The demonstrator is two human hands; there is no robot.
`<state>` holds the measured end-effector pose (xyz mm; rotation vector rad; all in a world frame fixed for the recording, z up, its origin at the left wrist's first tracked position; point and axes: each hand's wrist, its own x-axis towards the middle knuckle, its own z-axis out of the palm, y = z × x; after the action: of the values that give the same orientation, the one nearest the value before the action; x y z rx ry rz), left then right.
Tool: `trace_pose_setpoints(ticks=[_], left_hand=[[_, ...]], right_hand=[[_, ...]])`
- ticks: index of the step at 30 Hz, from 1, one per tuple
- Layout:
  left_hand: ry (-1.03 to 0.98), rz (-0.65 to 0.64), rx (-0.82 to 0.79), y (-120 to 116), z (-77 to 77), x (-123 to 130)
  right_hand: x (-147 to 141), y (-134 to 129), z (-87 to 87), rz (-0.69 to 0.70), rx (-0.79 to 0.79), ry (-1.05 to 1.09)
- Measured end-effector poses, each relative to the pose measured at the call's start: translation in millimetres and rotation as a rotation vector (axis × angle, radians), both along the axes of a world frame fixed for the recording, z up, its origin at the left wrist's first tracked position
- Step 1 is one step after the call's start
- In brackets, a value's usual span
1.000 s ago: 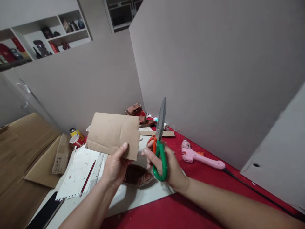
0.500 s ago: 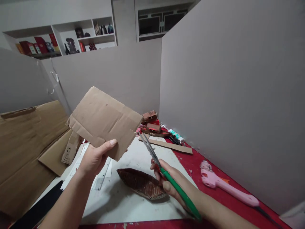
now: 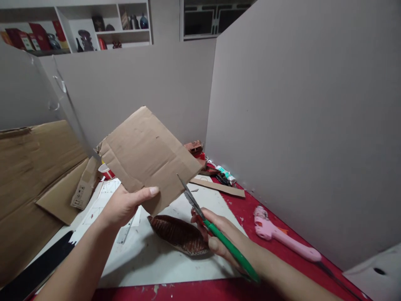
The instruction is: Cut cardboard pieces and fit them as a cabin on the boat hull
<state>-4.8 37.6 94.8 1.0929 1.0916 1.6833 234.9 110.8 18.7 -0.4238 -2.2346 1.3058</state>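
Note:
My left hand (image 3: 128,205) grips a flat piece of cardboard (image 3: 147,150) by its lower edge, thumb on the near face and fingers hidden behind. In my right hand (image 3: 219,234) is a pair of scissors (image 3: 230,246) with green handles. One blade lies in front of the cardboard near its lower right edge; whether the other passes behind it I cannot tell. Below the hands, a brown boat hull (image 3: 178,236), hollow and ribbed inside, rests on the white board (image 3: 140,269).
A pink glue gun (image 3: 285,240) lies on the red tablecloth (image 3: 232,288) at right. A cardboard strip (image 3: 219,187) and brown model parts (image 3: 194,147) are at the back. Large cardboard sheets (image 3: 37,167), a ruler (image 3: 125,232) and a black flat object (image 3: 40,263) occupy the left.
The cardboard has turned and shifted so its right corner reaches past the scissors. The blade tip now overlaps the cardboard's lower right part. The view has tilted slightly; both hands keep their hold.

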Motion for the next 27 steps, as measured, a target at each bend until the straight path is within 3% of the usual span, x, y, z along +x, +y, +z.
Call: trace_pose_setpoints(ticks=[7,13,19,27], left_hand=[[0.030,-0.012,-0.006,0.4,-2.4,-5.5],[0.037,-0.050,0.000,1.4,-2.8,-7.0],[0.014,-0.063,0.001,0.6,0.2,-3.7],[-0.013,-0.079,-0.009,2.7,-0.2,-4.3]], right_hand=[[0.4,1.0,-3.6,-0.010,-0.047,0.002],[2.1,1.2,-0.6,-0.030,0.022,-0.050],[2.2,-1.6,-2.0,-0.024,-0.085,-0.039],[0.5,-2.5,-8.0,-0.055,-0.117,0.025]])
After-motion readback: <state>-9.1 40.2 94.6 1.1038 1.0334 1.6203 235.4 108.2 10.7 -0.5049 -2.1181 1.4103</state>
